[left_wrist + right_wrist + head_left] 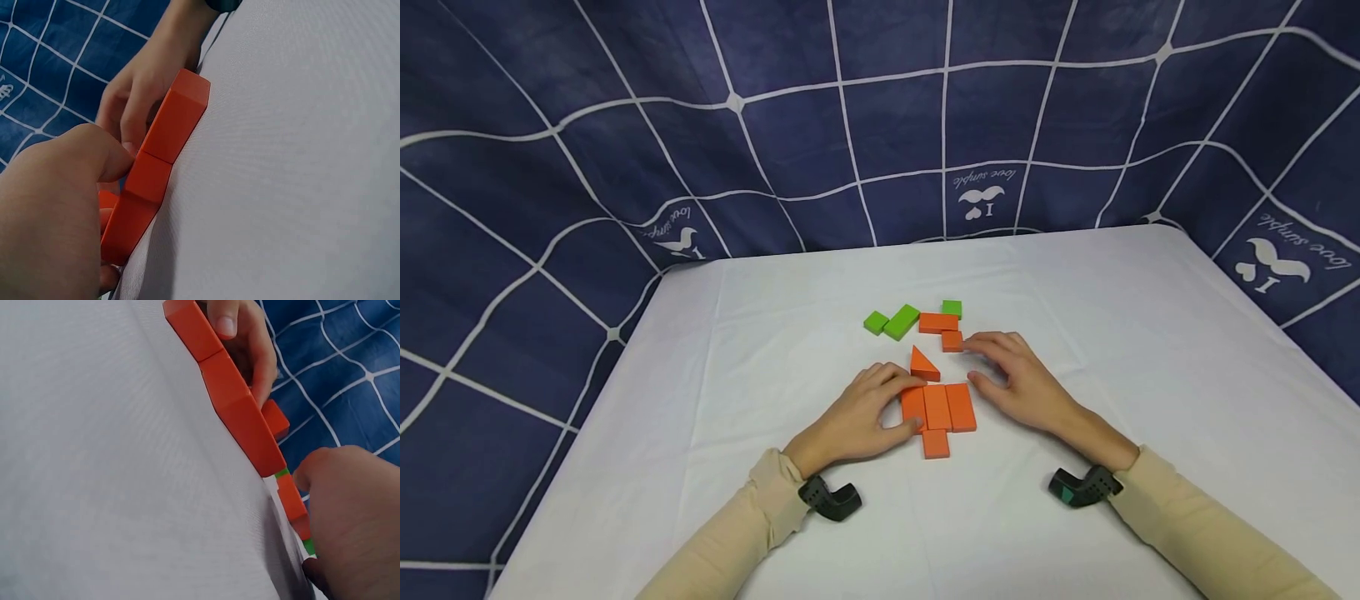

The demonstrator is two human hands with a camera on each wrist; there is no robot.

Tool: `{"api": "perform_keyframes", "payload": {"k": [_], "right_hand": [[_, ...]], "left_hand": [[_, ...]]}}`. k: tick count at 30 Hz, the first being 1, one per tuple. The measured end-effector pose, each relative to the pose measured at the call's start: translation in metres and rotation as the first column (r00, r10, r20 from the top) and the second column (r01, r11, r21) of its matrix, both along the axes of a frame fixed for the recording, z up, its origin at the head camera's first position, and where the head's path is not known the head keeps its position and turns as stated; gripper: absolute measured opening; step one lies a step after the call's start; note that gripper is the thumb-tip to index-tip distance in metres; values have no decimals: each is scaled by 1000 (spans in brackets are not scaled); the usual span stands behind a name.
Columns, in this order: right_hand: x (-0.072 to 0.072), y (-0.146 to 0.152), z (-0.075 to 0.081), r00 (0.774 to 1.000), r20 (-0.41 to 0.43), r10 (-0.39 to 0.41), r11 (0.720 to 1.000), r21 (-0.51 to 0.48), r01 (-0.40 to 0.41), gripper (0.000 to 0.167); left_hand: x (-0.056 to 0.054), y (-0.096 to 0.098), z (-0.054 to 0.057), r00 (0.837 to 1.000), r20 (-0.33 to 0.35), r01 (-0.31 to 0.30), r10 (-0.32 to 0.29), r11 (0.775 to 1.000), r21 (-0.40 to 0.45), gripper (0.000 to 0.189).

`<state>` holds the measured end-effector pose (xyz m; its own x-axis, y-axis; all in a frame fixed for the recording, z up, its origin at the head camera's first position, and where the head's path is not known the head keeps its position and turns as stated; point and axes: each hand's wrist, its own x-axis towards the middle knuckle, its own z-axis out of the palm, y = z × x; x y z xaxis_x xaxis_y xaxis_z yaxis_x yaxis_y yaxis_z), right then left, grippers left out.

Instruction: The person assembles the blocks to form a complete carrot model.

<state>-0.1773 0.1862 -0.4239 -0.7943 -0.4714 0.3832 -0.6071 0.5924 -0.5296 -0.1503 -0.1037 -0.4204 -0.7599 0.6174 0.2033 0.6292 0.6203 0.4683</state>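
Note:
My left hand (pixel 868 412) grips the leftmost orange block (pixel 913 404) by its ends, with the thumb at the near end and a finger at the far end. Flush beside it lie a middle orange block (pixel 937 407) and a right orange block (pixel 961 407). A small orange square block (pixel 936 444) abuts the middle one on the near side. Just beyond the row is an orange triangular block (pixel 923 365). To the right, my right hand (pixel 1026 379) has its fingers loosely bent, thumb apart, fingertips beside another small orange square block (pixel 952 341); contact is unclear.
Farther back lie an orange rectangular block (pixel 937 322), a green rectangular block (pixel 902 322), a left green square block (pixel 876 322) and a right green square block (pixel 952 308). A white cloth covers the table (pixel 775 333); a dark blue checked curtain (pixel 895 125) surrounds its back and sides.

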Motion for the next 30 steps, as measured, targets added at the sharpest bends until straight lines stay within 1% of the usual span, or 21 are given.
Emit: {"api": "perform_keyframes", "payload": {"k": [4, 9, 13, 15, 17, 22, 24, 27, 30], "right_hand": [[0, 1, -3, 999, 37, -1, 998, 67, -1, 45], [0, 1, -4, 998, 68, 3, 996, 94, -9, 51], [1, 1, -2, 994, 112, 17, 983, 178, -37, 56], [2, 1, -1, 992, 123, 8, 981, 192, -32, 55], [2, 1, -1, 993, 120, -11, 984, 180, -10, 54], [0, 2, -2, 996, 63, -68, 992, 114, 60, 45], [-1, 2, -2, 996, 48, -76, 992, 99, 71, 40], [-2, 2, -2, 996, 51, -72, 994, 83, 68, 33], [-3, 2, -1, 995, 41, -87, 995, 56, 85, 26]], "left_hand": [[0, 0, 0, 1000, 8, 0, 0, 1000, -10, 50], [2, 1, 0, 1000, 22, -3, 3, 1000, -25, 51], [2, 1, 0, 1000, 20, 0, 1, 1000, -16, 50], [2, 2, 0, 1000, 15, 2, -2, 1000, -7, 50], [1, 2, 0, 1000, 11, 2, -2, 1000, -7, 49], [1, 3, -2, 1000, 12, -4, 5, 1000, -25, 50], [1, 3, -2, 1000, 10, -8, 8, 1000, -22, 50], [1, 2, -1, 1000, 9, -12, 12, 1000, -17, 49], [1, 2, -1, 1000, 6, -6, 6, 1000, -15, 49]]}}
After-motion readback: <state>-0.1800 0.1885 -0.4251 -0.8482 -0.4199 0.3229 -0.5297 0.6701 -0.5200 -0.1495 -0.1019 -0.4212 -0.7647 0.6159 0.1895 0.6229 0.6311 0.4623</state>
